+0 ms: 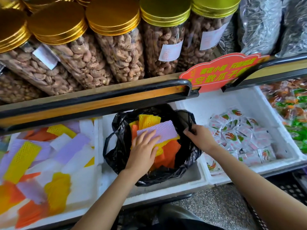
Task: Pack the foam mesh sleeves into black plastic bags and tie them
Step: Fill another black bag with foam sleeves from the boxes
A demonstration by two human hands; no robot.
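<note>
Your white foam box (pixel 98 143) on the left held loose foam mesh sleeves (pixel 21 160) in purple, yellow, orange and white. Just beside it, the black plastic bag (pixel 116 146) stood open in the middle foam box (pixel 166 188), with more sleeves inside. Your left hand (pixel 142 151) pressed the top purple sleeve (pixel 164 130) with straight fingers. Your right hand (pixel 199 138) pinched the bag's rim.
</note>
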